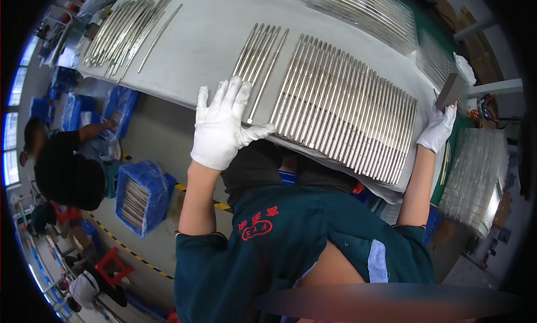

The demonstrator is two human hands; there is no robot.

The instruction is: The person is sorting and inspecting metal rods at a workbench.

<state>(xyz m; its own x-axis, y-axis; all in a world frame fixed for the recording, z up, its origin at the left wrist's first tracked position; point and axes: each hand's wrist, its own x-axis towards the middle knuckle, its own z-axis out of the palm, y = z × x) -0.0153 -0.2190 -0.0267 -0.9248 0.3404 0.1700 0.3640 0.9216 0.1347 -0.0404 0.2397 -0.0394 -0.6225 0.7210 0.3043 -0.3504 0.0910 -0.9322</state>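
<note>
Dark green-blue short-sleeved work shirt, white gloves and dark trousers.
The shirt (302, 216) bears a red emblem (257, 230) on the left chest: a rounded outline with characters in and above it. A thin reddish line edges the hem of the left sleeve (198, 253); the right sleeve (415, 247) is the same dark shade. A pale blue strip (378, 261) lies beside the open neckline. Plain white fabric covers the fingers of the left glove (221, 124) and right glove (438, 130). The trousers (254, 169) look nearly black.

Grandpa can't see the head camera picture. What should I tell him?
A white-gloved left hand spreads open by a few metal rods; the gloved right hand holds a dark block. Between them, more rods lie lined up on a table.
</note>
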